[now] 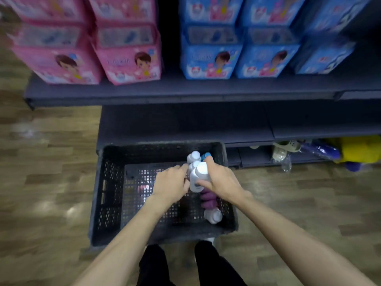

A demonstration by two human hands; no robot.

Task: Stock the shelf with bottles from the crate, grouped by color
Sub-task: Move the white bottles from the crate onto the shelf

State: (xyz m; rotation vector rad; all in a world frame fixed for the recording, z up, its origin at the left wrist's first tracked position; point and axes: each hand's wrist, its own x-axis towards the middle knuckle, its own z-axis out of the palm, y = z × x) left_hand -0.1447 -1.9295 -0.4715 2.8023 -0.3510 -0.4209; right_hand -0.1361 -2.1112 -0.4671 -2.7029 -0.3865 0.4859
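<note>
1. Dark perforated plastic makes up the crate (107, 195), which sits on the wooden floor (47, 162) at the foot of the shelf (165, 91); I use the crate as my landmark.
2. My right hand (221, 179) is above the crate's far right part, its fingers (203, 184) wrapped around a white bottle (199, 176).
3. My left hand (171, 183) is beside it toward the crate's middle, fingers curled at more white bottles (193, 159); I cannot tell whether they grip one.
4. Purple bottles (208, 200) lie along the crate's right wall, another white one (214, 216) at its near right corner, and a blue cap (205, 155) shows at its far wall.
5. Pink packs (127, 62) and blue packs (208, 60) stand on the shelf beyond the crate.
</note>
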